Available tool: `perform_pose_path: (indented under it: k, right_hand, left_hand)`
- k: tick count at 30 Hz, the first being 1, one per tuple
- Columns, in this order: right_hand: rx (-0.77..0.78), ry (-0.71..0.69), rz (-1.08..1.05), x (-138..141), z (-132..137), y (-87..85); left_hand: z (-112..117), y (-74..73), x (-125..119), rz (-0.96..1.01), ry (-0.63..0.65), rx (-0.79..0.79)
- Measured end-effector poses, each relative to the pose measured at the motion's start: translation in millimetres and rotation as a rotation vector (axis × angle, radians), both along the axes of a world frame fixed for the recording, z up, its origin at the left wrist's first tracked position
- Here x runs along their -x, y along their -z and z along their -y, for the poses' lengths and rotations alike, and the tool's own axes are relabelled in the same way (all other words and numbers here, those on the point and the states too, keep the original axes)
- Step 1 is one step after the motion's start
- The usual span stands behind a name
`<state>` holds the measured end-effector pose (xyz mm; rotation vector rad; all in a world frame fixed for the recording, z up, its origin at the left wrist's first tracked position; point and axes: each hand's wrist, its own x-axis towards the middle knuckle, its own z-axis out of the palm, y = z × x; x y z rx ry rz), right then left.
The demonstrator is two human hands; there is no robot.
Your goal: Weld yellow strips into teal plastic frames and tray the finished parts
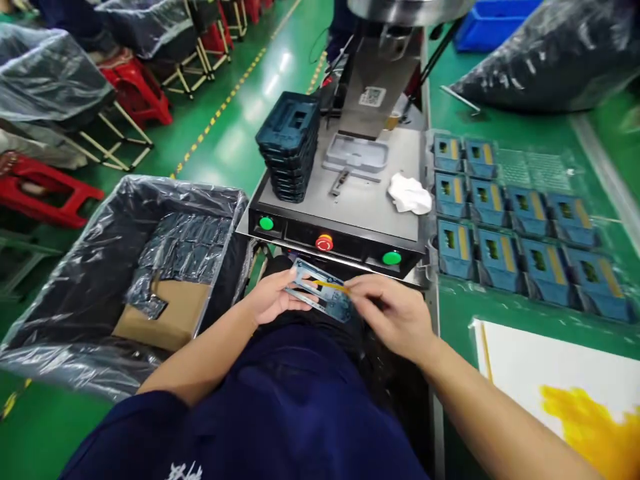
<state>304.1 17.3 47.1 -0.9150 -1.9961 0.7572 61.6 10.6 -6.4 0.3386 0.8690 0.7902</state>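
My left hand (273, 295) grips a flat dark-blue plastic frame part (320, 291) by its left edge, held over my lap in front of the press machine. My right hand (393, 310) is closed in a pinch on a thin yellow strip (331, 285) that lies across the frame. Both hands sit just below the machine's front panel with its two green buttons (267, 223) and red stop button (324, 243).
A stack of blue frames (290, 147) and a white cloth (410, 193) rest on the machine bed beside a grey fixture (356, 153). A tray of blue parts with yellow strips (520, 227) lies at right. A plastic-lined bin (125, 267) stands at left.
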Motion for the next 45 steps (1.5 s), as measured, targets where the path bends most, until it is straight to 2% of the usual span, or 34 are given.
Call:
perform_pose_path:
  k: [3,7,11,18,32,34,39,42,45]
  right_hand:
    - [-0.225,-0.198,0.062,15,6,8.7]
    - [-0.314,-0.291,0.084,18,6,20.1]
    - [-0.334,-0.328,0.117,14,5,25.4]
    - [-0.449,-0.274,0.202,12,7,24.6]
    - [-0.454,-0.292,0.277,16,8,31.6]
    - [-0.425,-0.250,0.307,12,9,28.8]
    - [-0.290,-0.016,0.468,6,9,23.2]
    - [-0.225,-0.028,0.563,6,5,22.0]
    - [-0.219,-0.048,0.581,2,-12,16.0]
  left_hand:
    - [0,-0.9,3,0.008,-0.015,0.002]
    - [1,-2.7,3,0.046,0.016,-0.012]
    - [1,-2.7,2,0.095,0.062,-0.025]
    - [2,-2.3,0,0.094,0.068,-0.021]
    - [10,-8.7,-5,-0.038,0.030,-0.048]
    - [9,-7.6,-5,-0.044,0.003,-0.032]
    - [8,-5.5,-5,-0.054,-0.045,-0.018]
    - [7,-7.6,-9,-0.068,-0.052,-0.033]
    - [4,-9.9,-7,-0.151,-0.074,-0.131]
